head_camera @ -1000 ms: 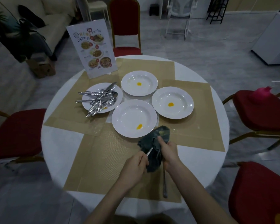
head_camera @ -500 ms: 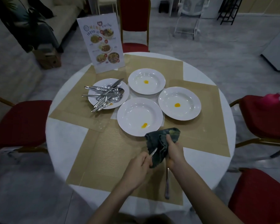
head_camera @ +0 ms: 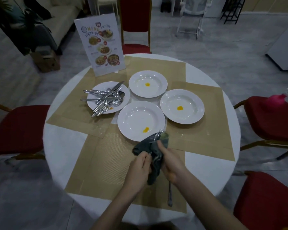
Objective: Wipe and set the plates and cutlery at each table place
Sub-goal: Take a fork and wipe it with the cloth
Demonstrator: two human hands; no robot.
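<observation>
Compared with a moment ago, the fork [head_camera: 157, 136] now shows its tines beyond the far edge of the dark cloth [head_camera: 154, 156]; before, only a short piece of handle was visible. The left hand [head_camera: 139, 168] pinches the handle, and the right hand [head_camera: 170, 161] grips the cloth around the shaft, so I judge this fork is nearly wiped.

One cleaned piece [head_camera: 170, 195] lies on the near placemat [head_camera: 106, 163], partly under the right forearm. The other cutlery [head_camera: 105, 100] is piled on the left plate [head_camera: 123, 95]. Three plates carry a yellow spot: the near [head_camera: 131, 120], the far [head_camera: 138, 82] and the right [head_camera: 193, 100]. All are crowded in the middle of the bench [head_camera: 63, 146]. The menu stand [head_camera: 101, 45] occupies the far-left placemat.
</observation>
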